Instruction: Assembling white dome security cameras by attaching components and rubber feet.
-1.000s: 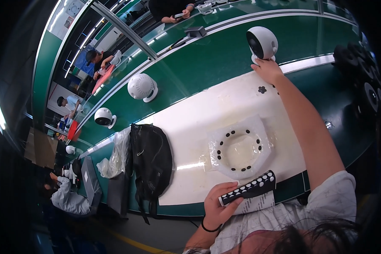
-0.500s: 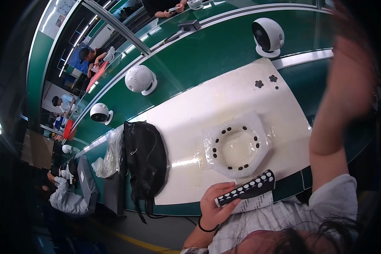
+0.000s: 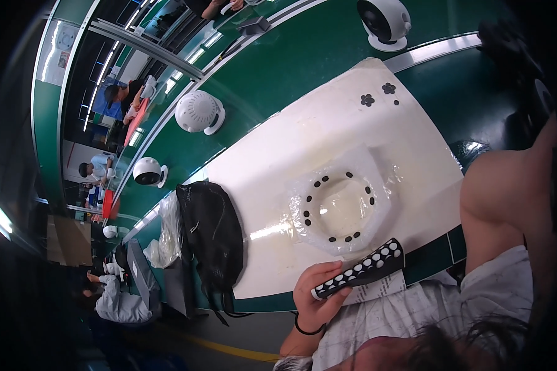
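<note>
In my left hand [image 3: 315, 295] is a curled black strip [image 3: 365, 267] with rows of white round dots. My fingers and thumb are closed around its left end. A white printed sheet [image 3: 377, 289] shows just below the strip. Beyond it, on the pale mat [image 3: 266, 185], lies a white ring-shaped part [image 3: 297, 213] wrapped in clear plastic. Small black oval pads sit around its round opening. My right arm [image 3: 495, 191] reaches up along the right side, and its hand is lost past the dark rim of the picture.
A black mesh bag [image 3: 211, 238] lies left of the mat, beside clear plastic bags [image 3: 167, 238]. Two black flower-shaped pieces [image 3: 377, 94] and a small dot rest at the mat's far right. White round-headed devices [image 3: 196, 112] stand along the bench. Several people work farther off.
My right arm has moved outward to the right, its hand leaving the picture. The whole view has shifted slightly. My left hand keeps hold of the dotted strip.
</note>
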### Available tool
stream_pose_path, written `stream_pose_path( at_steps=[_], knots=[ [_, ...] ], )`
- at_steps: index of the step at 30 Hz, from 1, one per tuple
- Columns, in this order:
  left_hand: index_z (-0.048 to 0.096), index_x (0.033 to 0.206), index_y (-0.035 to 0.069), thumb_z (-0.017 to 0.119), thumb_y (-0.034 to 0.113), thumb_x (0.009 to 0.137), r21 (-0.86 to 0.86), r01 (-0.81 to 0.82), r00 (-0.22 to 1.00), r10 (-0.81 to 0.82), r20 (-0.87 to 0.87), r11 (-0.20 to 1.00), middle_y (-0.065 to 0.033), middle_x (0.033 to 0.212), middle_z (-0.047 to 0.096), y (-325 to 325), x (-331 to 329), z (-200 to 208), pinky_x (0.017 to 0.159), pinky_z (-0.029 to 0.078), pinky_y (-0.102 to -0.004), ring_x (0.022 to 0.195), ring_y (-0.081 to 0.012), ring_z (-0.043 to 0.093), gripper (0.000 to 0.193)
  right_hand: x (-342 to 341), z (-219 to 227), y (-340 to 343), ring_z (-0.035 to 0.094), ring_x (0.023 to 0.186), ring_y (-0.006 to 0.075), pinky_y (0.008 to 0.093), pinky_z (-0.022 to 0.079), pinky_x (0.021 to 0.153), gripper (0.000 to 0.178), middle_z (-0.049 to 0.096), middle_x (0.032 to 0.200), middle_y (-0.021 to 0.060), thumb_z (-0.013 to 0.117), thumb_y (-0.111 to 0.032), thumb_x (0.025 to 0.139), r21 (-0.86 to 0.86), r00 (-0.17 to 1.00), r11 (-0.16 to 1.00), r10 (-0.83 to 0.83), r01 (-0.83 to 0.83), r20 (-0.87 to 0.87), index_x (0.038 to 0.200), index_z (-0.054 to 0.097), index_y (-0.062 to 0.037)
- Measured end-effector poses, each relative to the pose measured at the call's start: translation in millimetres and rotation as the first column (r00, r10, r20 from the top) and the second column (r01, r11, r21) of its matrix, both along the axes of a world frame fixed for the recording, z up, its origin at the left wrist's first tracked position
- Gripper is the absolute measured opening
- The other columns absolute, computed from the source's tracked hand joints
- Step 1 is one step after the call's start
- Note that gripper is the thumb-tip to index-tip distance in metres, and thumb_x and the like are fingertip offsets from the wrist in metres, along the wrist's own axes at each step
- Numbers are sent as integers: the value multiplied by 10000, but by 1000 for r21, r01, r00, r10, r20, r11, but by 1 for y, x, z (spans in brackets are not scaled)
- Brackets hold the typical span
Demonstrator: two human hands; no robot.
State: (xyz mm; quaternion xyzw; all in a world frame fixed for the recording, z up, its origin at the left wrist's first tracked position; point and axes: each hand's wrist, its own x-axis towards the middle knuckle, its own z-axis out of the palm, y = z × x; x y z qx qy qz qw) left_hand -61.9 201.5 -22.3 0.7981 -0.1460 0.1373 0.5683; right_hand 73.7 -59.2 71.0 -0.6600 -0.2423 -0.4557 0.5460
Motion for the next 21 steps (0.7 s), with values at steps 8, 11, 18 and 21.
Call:
stream_pose_path(
  at_steps=[8, 11, 18, 21],
  knots=[
    [557, 909, -26, 696, 5, 605, -11, -17, 1000, 17, -24, 1000, -183, 952, 578, -1, 1, 1, 747, 455, -314, 866, -262, 576, 336, 14, -3, -18, 469, 1049, 166, 278, 358, 868, 372, 523, 1136, 58, 401, -323, 882, 73, 999, 997, 10, -12, 38, 1138, 503, -74],
    [560, 899, -32, 692, 5, 607, 15, -8, 999, 9, -43, 1000, -184, 952, 577, -2, 2, 1, 750, 453, -310, 868, -259, 576, 322, 26, -13, -42, 463, 1055, 172, 281, 352, 874, 376, 520, 1140, 58, 398, -330, 881, 100, 999, 995, 11, -16, 45, 1140, 502, -77],
    [569, 867, -44, 707, 77, 622, -42, -64, 997, 62, -50, 997, -181, 935, 574, -3, 0, 2, 754, 443, -302, 858, -248, 570, 305, 40, -15, -56, 450, 1069, 187, 290, 339, 888, 386, 513, 1148, 60, 391, -344, 879, 157, 996, 987, 23, -37, 90, 1144, 499, -84],
    [571, 880, -34, 701, 28, 609, -33, -41, 998, 40, -50, 999, -182, 945, 580, -3, 0, 1, 752, 451, -309, 865, -258, 577, 306, 38, -31, -96, 444, 1075, 194, 294, 333, 895, 391, 510, 1152, 61, 388, -350, 878, 164, 994, 986, 16, -33, 105, 1145, 497, -87]
  ],
)
